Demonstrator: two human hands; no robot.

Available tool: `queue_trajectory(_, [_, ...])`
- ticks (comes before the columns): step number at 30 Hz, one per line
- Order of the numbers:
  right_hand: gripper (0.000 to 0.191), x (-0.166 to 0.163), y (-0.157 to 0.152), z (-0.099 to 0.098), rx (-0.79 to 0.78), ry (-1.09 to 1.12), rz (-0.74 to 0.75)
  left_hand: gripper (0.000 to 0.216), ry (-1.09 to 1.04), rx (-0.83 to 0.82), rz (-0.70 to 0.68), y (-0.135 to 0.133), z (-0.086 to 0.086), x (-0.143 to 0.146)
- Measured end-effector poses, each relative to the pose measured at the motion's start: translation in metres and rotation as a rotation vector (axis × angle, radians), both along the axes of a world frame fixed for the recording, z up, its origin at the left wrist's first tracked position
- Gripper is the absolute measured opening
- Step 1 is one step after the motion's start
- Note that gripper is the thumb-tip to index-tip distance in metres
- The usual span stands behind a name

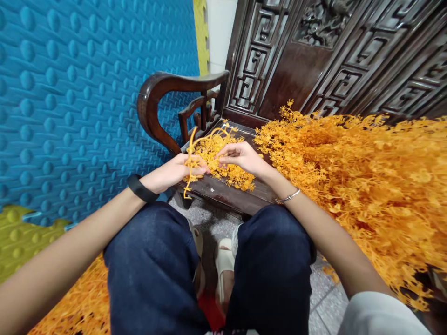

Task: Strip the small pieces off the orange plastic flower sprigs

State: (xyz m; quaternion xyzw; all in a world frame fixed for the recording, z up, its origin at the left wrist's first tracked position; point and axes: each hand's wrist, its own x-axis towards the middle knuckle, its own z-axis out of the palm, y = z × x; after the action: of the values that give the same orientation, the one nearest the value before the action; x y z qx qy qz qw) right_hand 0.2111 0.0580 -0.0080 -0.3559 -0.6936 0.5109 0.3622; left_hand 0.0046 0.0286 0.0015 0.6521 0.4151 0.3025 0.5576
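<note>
My left hand (182,170) is closed round an orange plastic sprig (191,148) whose bare stem curls up and then hangs down past the seat edge. My right hand (240,156) pinches the same sprig from the right, fingers pressed together near its leafy end. Both hands hover just above a small heap of orange plastic sprigs (230,173) on the dark wooden seat (223,195). A black band sits on my left wrist and a thin silver bangle on my right.
A large pile of orange sprigs (366,177) covers the bench to the right. More sprigs (80,302) lie on the floor at lower left. The carved bench back (314,51), a curved armrest (164,93) and blue foam wall mats (70,102) surround the seat.
</note>
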Motion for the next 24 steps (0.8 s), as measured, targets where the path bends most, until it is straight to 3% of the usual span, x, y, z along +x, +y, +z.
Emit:
queue_trajectory(4, [0.013,0.007,-0.006,0.002,0.036,0.015,-0.037,0.018,-0.050,-0.003,0.044,-0.002,0.001,0.005])
queue_trajectory(15, [0.010,0.014,-0.004,0.004,0.112,0.043,-0.342,0.029,-0.133,-0.013,0.087,0.000,0.003,0.027])
queue_trajectory(24, [0.007,-0.010,0.020,0.004,0.175,-0.065,-0.578,0.020,-0.229,0.013,0.288,0.006,0.004,0.035])
